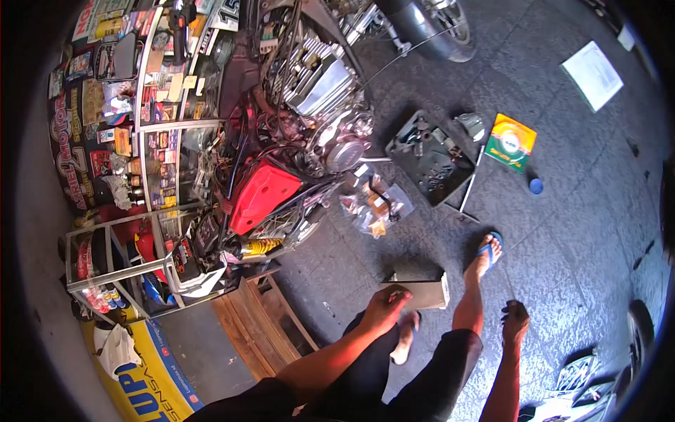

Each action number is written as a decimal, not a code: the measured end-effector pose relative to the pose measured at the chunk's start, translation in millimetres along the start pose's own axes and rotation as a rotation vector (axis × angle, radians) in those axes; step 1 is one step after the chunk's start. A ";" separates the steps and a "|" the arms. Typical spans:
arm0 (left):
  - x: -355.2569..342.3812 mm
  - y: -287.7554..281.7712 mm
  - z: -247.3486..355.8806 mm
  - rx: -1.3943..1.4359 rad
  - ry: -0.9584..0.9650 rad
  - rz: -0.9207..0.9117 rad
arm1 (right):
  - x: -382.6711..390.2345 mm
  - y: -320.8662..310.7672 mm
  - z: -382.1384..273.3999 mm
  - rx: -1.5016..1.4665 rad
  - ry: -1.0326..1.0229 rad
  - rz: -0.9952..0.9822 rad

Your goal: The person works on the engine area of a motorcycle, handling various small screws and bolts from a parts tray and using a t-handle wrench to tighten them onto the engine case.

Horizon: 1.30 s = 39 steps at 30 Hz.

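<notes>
My left hand [385, 310] is held over the near left edge of an open box-like container [429, 294] on the floor between my feet. Its fingers are curled together; a tiny light spot shows at the tips, too small to name. Out to the right, my right hand [516, 323] hangs above the floor, its fingers closed around a small dark thing I cannot make out. Ahead and to the left stands a partly stripped motorcycle with a red side panel [266, 198], a bare engine [320, 81] and a yellow shock spring [261, 246].
Beyond my feet lie a dark tray [404, 150] of tools and small parts, a T-handle wrench [472, 179], a plastic bag of parts [376, 204], an orange-green packet [511, 143] and a blue cap [536, 186]. A wooden bench [246, 330] and glass display shelves [143, 126] stand left.
</notes>
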State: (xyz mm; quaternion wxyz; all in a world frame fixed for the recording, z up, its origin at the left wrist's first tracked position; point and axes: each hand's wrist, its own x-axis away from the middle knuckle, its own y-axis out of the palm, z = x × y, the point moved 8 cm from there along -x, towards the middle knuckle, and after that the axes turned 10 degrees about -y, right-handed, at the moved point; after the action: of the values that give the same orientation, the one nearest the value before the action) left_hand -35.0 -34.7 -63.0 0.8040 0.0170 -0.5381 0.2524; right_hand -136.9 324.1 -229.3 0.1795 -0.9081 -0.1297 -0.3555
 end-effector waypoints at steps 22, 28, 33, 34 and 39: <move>-194.8 -111.2 5.4 0.586 0.272 -0.521 | -234.6 283.1 -248.9 0.112 -0.967 -0.238; -173.9 -139.9 27.4 1.217 0.515 -0.849 | -68.3 299.3 -306.8 0.119 -1.269 -0.259; -161.5 -184.4 62.0 1.371 0.767 -0.865 | 38.7 291.9 -297.7 0.154 -1.360 -0.296; -159.3 -180.6 63.9 1.388 0.773 -0.924 | 42.8 292.7 -286.5 0.166 -1.425 -0.345; -155.5 -154.8 51.3 1.396 0.806 -0.955 | 62.9 294.3 -251.3 0.351 -1.235 -0.345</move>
State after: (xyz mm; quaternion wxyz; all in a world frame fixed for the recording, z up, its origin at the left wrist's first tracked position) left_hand -58.9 -245.3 -139.5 0.7563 0.6261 0.1186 0.1484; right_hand -135.6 -39.6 -82.9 0.1578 -0.8684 -0.4081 0.2332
